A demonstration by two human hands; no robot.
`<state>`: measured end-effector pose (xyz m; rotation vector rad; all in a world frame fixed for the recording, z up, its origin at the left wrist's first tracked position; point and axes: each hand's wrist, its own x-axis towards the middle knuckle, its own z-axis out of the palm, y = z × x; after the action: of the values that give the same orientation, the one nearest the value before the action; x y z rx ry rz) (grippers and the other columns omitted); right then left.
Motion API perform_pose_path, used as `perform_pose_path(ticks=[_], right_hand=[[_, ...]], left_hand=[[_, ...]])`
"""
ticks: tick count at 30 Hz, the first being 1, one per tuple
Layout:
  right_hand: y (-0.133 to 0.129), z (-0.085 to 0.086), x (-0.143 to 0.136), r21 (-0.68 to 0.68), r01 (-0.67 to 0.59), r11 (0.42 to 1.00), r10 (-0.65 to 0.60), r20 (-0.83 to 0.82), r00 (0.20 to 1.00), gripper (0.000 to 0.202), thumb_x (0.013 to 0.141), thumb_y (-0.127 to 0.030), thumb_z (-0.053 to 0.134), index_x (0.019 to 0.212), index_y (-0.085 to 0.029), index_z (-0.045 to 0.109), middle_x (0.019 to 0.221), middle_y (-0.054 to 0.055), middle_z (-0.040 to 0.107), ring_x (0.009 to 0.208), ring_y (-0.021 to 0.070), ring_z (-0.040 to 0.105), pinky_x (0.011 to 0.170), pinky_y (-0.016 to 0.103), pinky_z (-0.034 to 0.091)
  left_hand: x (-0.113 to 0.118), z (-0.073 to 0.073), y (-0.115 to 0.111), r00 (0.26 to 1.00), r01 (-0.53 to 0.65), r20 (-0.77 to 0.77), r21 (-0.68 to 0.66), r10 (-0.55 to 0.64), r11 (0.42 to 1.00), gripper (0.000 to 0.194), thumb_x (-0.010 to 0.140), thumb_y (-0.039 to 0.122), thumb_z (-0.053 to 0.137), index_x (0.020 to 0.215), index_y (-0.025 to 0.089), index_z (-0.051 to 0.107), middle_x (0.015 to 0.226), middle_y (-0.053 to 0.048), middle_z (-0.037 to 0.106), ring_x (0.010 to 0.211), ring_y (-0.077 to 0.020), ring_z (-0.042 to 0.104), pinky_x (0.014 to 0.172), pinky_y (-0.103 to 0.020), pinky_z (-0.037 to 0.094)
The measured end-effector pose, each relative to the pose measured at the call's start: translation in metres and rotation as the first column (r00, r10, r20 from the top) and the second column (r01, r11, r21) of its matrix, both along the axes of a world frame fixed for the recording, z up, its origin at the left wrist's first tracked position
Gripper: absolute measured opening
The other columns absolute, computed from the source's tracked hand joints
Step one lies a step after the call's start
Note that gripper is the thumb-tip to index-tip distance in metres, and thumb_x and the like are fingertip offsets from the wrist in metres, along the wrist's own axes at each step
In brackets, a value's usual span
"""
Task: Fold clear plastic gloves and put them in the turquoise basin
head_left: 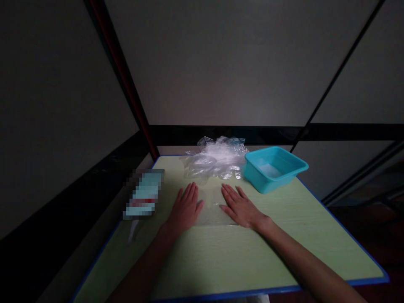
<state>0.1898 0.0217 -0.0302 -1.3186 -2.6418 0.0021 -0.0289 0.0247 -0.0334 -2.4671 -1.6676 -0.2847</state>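
Observation:
My left hand (pixel 186 208) lies flat, palm down, on the light green table (pixel 227 256), fingers together and pointing away from me. My right hand (pixel 240 206) lies flat beside it, also palm down. Both hands rest on the edges of a clear flat plastic bag (pixel 212 208) spread on the table between them. Neither hand grips anything. Behind the hands, at the table's far edge, is a loose heap of clear plastic bags (pixel 216 158).
A teal plastic tub (pixel 274 168) stands at the far right of the table, next to the heap. A blurred rectangular pack (pixel 145 195) lies at the left edge. The table has a blue rim; dark walls and a frame surround it.

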Motion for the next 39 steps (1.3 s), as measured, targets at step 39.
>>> perform_pose_path(ticks=[39], right_hand=[[-0.057,0.013,0.041,0.166,-0.191,0.967,0.213,-0.123,0.969,0.02,0.088,-0.026,0.043,0.081,-0.017,0.06,0.081,0.005,0.059,0.077,0.0171,0.053,0.068,0.031,0.04]], left_hand=[[-0.036,0.011,-0.045,0.835,0.488,0.22,0.128,-0.504,0.864,0.028,0.082,0.018,0.046,0.109,0.017,0.054,0.117,-0.008,0.056,0.11,-0.0186,0.048,0.093,-0.036,0.039]])
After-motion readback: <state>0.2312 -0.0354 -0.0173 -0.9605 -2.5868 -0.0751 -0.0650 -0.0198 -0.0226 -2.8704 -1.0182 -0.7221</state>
